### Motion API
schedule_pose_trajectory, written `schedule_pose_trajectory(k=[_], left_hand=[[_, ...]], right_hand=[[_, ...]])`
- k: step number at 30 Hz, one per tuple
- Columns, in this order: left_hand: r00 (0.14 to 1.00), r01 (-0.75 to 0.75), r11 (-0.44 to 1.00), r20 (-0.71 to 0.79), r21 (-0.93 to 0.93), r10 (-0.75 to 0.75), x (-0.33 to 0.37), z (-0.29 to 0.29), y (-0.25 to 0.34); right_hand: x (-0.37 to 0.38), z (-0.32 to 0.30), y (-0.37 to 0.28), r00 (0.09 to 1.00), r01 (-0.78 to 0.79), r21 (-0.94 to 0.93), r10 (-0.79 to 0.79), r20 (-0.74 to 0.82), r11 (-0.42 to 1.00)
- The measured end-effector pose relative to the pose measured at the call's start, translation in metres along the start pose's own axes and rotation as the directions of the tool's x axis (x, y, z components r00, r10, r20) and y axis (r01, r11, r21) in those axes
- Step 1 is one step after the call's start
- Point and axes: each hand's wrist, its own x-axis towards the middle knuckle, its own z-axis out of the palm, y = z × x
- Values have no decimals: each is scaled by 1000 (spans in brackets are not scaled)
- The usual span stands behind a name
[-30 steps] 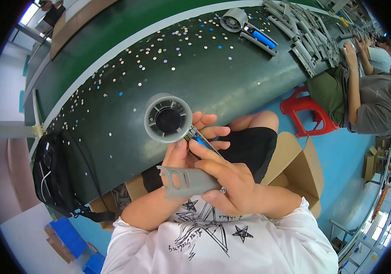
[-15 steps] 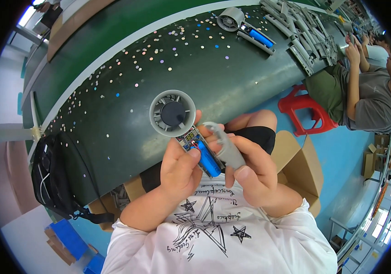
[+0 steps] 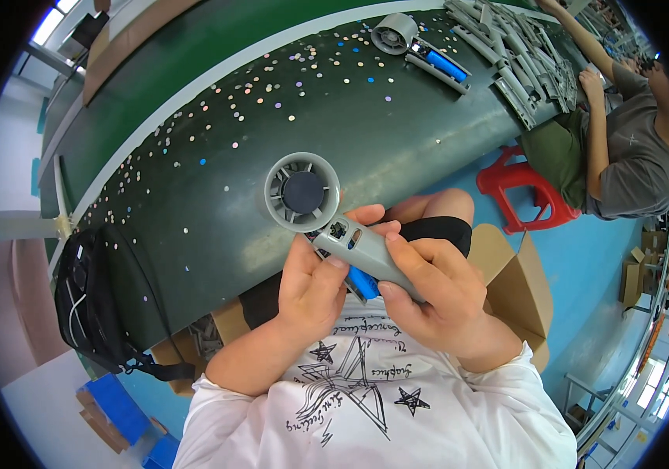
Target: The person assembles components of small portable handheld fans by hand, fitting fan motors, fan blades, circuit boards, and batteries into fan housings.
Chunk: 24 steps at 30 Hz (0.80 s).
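A grey handheld fan (image 3: pixel 302 192) with a round ducted head is held over the table's near edge. Its handle lies open, showing part of a blue battery cell (image 3: pixel 363 283). My left hand (image 3: pixel 313 283) is closed round the handle just below the head. In my right hand (image 3: pixel 442 285) is a grey handle cover (image 3: pixel 375 254) with a slot and a small opening near its upper end. The cover lies slantwise over the handle, its upper end close to the fan head and its lower end off to the right of the battery. Whether the two touch is unclear.
Another opened fan (image 3: pixel 395 34) lies at the far side beside a pile of grey handle shells (image 3: pixel 518 59). Small round discs (image 3: pixel 235 145) dot the green table (image 3: pixel 272 133). A black bag (image 3: pixel 88 305) is at left, a cardboard box (image 3: pixel 520 301) and red stool (image 3: pixel 524 187) at right, near a seated co-worker.
My right hand has turned the cover outer face up and brought it left over the opened handle. The fan has shifted slightly right. The co-worker has stretched an arm toward the table's far side.
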Motion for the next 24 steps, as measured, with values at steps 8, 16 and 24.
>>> schedule_pose_trajectory(k=[8,16,24], left_hand=[[998,-32,999,49,-14,33,-1,-3,-5],[996,-51,999,75,3,50,0,-4,-5],[982,-108,989,167,105,89,3,-7,-7]], right_hand=[[-2,7,-2,1000,26,-29,-27,-17,999],[-4,12,-7,999,29,-75,-30,-18,997],[-4,16,-3,998,52,-93,-55,-36,994]])
